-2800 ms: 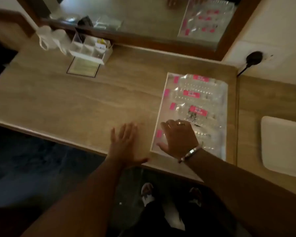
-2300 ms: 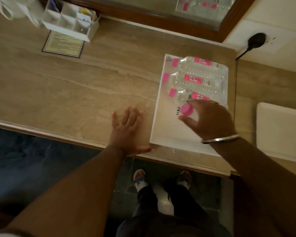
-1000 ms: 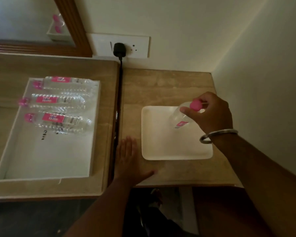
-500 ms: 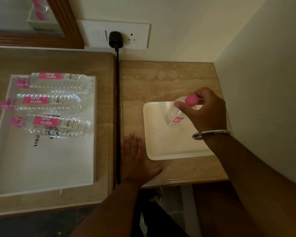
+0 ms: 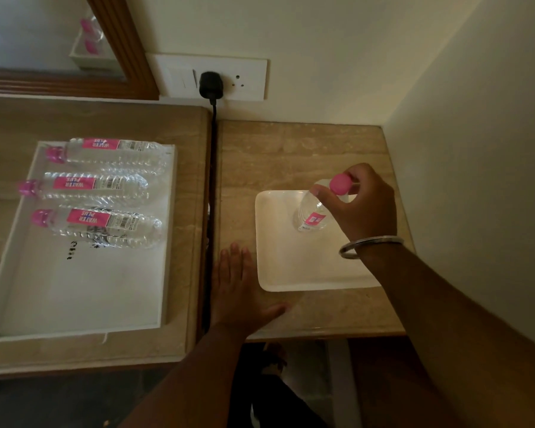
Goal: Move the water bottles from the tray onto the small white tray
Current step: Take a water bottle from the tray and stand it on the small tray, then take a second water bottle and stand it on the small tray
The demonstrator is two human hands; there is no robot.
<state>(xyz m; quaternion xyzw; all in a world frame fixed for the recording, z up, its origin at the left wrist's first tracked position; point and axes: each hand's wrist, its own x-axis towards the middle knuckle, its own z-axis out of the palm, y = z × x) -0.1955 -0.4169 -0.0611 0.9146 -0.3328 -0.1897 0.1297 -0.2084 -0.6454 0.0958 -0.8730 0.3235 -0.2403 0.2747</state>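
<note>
Lowered since a moment ago, the water bottle [image 5: 311, 216] stands upright on the small white tray [image 5: 294, 267] — right hand [image 5: 360, 205] pinching its pink cap. Beige stone worktop [image 5: 291, 156] fills a cream-walled corner; three bottles [image 5: 96, 186] lie in the large tray [image 5: 74, 298]; left hand [image 5: 238, 291] rests flat — grip splayed.

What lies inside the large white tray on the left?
Three water bottles lie on their sides in the large white tray, pink caps pointing left. Dark print on the tray floor is partly covered by the nearest bottle.
</note>
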